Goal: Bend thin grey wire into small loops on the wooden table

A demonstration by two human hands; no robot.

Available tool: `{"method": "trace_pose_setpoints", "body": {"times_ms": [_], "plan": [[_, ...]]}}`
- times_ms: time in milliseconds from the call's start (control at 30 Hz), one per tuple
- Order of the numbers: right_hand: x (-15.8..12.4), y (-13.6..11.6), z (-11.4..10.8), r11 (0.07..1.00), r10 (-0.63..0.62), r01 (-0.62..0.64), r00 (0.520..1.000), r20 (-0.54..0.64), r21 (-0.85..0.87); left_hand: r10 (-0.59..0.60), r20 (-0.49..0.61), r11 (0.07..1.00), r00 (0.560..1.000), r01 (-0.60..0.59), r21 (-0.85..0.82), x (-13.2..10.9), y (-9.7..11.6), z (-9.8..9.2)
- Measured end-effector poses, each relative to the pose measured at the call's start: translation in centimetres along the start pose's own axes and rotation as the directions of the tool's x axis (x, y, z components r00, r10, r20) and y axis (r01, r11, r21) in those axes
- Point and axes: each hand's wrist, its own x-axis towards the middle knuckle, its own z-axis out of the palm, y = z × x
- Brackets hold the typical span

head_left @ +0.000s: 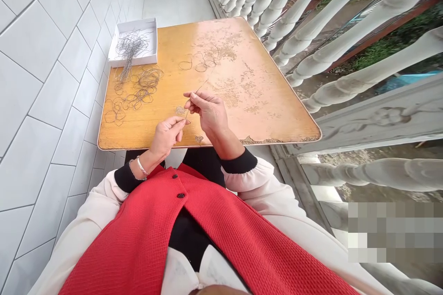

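My left hand [168,136] is closed in a pinch above the table's near edge, with a thin dark wire [187,114] between thumb and fingertips. Just up and to the right, my right hand [211,113] pinches the same wire. One fine end of wire [201,86] sticks out beyond the right fingers. Beside the fingertips lies a small heap of tiny pale pieces [180,110], too small to make out. A little dark cluster [199,138] sits near the table edge below my right hand.
On the worn wooden table [169,46], a shallow white box [152,59] holds many thin straight wires [133,46]. Looped wires [147,83] lie in front of it, and several more loops [202,61] farther right. A tiled wall [51,78] stands left, a white balustrade [294,41] right.
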Motion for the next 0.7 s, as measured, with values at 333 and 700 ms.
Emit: {"method": "trace_pose_setpoints", "body": {"times_ms": [333, 700], "plan": [[1.8, -0.8, -0.8, 0.999, -0.032, 0.030, 0.999, -0.043, -0.040, 0.283, 0.007, 0.894, 0.959, -0.266, 0.361, -0.8, -1.6, -0.8], [1.4, -1.5, -1.0, 0.999, -0.013, 0.013, 1.000, -0.011, -0.031, 0.329, -0.033, 0.864, 0.944, -0.287, 0.414, -0.3, -1.0, -0.8]]}}
